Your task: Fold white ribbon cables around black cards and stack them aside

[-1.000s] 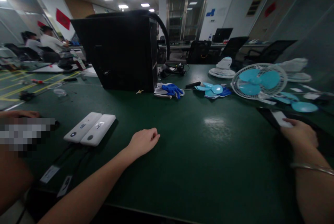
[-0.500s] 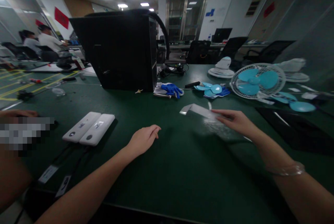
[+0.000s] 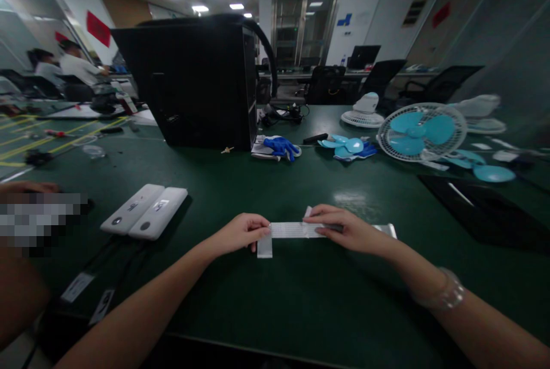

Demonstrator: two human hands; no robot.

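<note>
A white flat ribbon cable (image 3: 286,230) stretches left to right between my hands, just above or on the green table; I cannot tell which. Fine print or lines run along its middle, and its left end folds down towards me. My left hand (image 3: 238,233) pinches it at that fold, thumb against fingers. Further right, my right hand (image 3: 350,231) is closed on the cable, with a short white flap standing up by the fingertips. Part of the cable is hidden under this hand, and its right end shows beyond the knuckles.
Two white power banks (image 3: 157,213) with cords lie left, near another person's hand (image 3: 30,187). A black computer case (image 3: 193,82) stands behind, beside keys (image 3: 227,150) and blue-white gloves (image 3: 279,148). Fan blades (image 3: 344,144), a caged fan (image 3: 423,131) and a dark panel (image 3: 476,214) occupy the right.
My right hand has brought the ribbon cable left and closer to me. My left hand, which held nothing before, now grips its left end. The cable is drawn out straighter.
</note>
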